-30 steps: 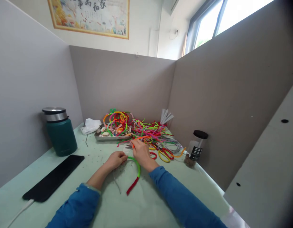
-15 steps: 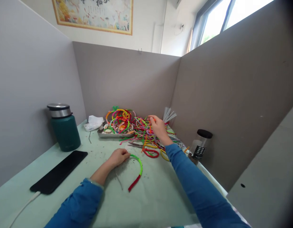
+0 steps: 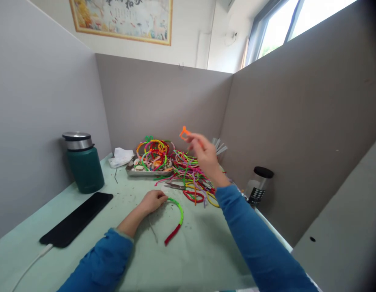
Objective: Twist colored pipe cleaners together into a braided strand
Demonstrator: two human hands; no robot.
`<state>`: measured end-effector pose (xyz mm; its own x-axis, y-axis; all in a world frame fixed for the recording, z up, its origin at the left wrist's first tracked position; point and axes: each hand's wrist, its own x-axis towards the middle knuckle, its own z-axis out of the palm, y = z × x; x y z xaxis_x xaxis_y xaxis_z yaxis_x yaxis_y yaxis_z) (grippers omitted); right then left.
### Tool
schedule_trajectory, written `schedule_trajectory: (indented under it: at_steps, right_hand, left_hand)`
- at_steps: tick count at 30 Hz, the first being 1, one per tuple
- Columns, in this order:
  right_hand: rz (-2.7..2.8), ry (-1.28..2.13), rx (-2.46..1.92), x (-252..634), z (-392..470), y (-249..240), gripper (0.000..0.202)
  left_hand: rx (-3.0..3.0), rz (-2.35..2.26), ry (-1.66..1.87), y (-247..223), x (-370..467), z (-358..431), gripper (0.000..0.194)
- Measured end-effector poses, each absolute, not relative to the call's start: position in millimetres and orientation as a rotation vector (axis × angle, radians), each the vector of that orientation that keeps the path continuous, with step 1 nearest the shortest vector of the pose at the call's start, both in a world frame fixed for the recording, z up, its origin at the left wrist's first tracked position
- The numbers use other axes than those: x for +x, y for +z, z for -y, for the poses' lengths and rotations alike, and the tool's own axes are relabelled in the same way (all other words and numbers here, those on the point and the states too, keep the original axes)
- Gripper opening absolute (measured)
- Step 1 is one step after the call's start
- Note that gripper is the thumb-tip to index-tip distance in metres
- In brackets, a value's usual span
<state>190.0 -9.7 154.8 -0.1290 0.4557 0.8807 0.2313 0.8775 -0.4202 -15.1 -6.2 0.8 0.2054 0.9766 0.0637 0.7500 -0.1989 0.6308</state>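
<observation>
My left hand rests on the green tabletop, its fingers pinched on one end of a headband. The band is an open curve, wrapped in bright green with a dark red section at its free end. Raised above a heap of coloured pipe cleaners, my right hand holds a bent orange pipe cleaner whose looped end sticks out to the left. Scissors lie just in front of the heap, near red and yellow loops. A thin grey wire lies beside my left wrist.
A metal tray at the back holds wrapped headbands and small pieces. On the left are a teal bottle, a tissue pack and a black phone with its cable. A black-lidded jar stands right. Grey partitions enclose the table.
My right hand has risen from the pile, lifting the orange pipe cleaner up clear of it. My left hand and the headband have stayed in place.
</observation>
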Motion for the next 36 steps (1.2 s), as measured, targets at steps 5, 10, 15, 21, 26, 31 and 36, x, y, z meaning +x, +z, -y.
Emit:
schedule_trajectory:
  at_steps: [5, 10, 15, 21, 26, 31, 36]
  right_hand:
    - [2.186, 0.265, -0.668, 155.2, 16.2, 70.7, 0.038]
    - [2.276, 0.268, -0.787, 133.3, 17.6, 14.7, 0.053]
    - [2.315, 0.157, -0.814, 132.2, 25.4, 6.5, 0.059]
    - [2.278, 0.075, -0.747, 138.2, 30.0, 8.3, 0.06]
    - [2.132, 0.168, -0.671, 137.3, 31.0, 7.6, 0.052]
    - [1.725, 0.524, -0.811, 135.4, 21.7, -0.3, 0.039]
    - [1.39, 0.838, -0.792, 141.7, 4.6, -4.6, 0.026]
  left_hand:
    - [2.072, -1.683, 1.009, 5.1, -18.7, 4.3, 0.029]
    - [1.658, -1.259, 1.163, 12.1, -14.8, 9.7, 0.027]
    - [1.28, -0.923, 0.995, 10.6, -9.9, 16.0, 0.022]
    - [1.23, -0.813, 0.935, 15.0, -12.2, 19.6, 0.029]
    - [1.511, -0.898, 0.852, 14.8, -13.5, 19.9, 0.024]
    - [1.827, -1.039, 0.6, 9.8, -11.2, 21.1, 0.026]
    - [1.796, -1.112, 0.613, 13.5, -10.8, 22.6, 0.035]
